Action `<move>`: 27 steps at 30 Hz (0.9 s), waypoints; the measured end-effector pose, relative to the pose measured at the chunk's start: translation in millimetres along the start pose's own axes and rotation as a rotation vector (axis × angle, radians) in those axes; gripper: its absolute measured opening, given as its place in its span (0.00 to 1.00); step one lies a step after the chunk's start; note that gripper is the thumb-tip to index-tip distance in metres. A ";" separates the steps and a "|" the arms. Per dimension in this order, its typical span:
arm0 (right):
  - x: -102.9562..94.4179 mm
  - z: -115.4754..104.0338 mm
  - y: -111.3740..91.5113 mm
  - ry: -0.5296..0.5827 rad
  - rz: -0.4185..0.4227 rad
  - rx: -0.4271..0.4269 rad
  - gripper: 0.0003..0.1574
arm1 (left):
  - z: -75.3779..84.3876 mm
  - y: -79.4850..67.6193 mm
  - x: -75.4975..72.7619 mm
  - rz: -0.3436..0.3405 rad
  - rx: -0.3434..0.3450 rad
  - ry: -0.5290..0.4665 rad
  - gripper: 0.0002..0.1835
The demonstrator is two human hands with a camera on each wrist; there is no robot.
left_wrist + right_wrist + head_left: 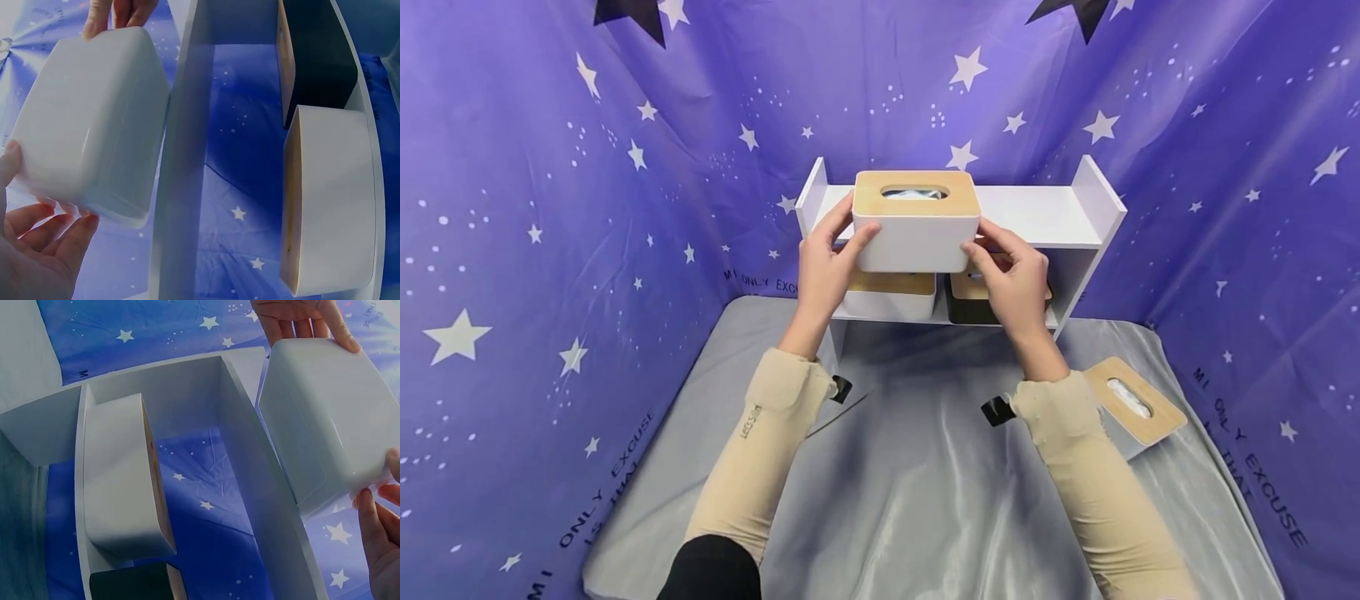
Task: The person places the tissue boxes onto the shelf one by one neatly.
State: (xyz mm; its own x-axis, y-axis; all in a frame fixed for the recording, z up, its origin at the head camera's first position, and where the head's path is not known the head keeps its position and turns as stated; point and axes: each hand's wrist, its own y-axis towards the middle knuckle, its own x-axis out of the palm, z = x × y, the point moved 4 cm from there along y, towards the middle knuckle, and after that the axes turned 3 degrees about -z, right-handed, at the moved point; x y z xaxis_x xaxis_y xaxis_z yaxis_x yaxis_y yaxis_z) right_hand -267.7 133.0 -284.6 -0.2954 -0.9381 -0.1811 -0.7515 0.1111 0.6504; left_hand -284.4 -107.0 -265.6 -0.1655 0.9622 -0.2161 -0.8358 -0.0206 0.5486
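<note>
In the head view, pinches the white tissue box (917, 243) endwise between left hand (826, 271) and right hand (1018, 279); opens upward, lies lengthwise from hand to hand. In the left-wrist view, hangs close by the shelf board (185, 144), just past the left fingertips (85, 231); could catch on it if lowered askew. In the right-wrist view, hangs by thumbs (345, 336) and fingertips only; could slip on uneven squeezing.

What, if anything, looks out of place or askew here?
The tissue box on the grey cloth, by the person's right sleeve, looks askew: it sits angled to the white shelf, while the white box and dark box inside it stand roughly in line. The held box shows no visible damage.
</note>
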 end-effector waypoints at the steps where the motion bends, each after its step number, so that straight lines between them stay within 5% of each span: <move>1: 0.7 1.0 3.1 -0.004 -0.001 0.006 0.23 | -0.7 3.2 0.8 -0.002 -0.009 -0.002 0.30; 9: 6.7 7.7 16.9 -0.012 -0.013 0.026 0.23 | -9.6 18.5 7.3 -0.038 -0.038 -0.060 0.31; 16: 13.3 8.5 24.3 -0.064 -0.037 0.035 0.24 | -13.6 26.8 4.9 -0.054 -0.059 0.013 0.32; 27: 31.2 13.9 37.4 -0.062 -0.058 0.065 0.23 | -22.1 38.4 -2.0 0.048 -0.089 0.076 0.31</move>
State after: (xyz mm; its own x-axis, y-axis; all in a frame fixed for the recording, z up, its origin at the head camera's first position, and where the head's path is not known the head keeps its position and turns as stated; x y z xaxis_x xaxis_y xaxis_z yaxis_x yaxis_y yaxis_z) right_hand -313.2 112.4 -276.1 -0.2846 -0.9218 -0.2632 -0.8041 0.0801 0.5890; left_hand -327.7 -115.7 -262.0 -0.2431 0.9363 -0.2535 -0.8683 -0.0935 0.4872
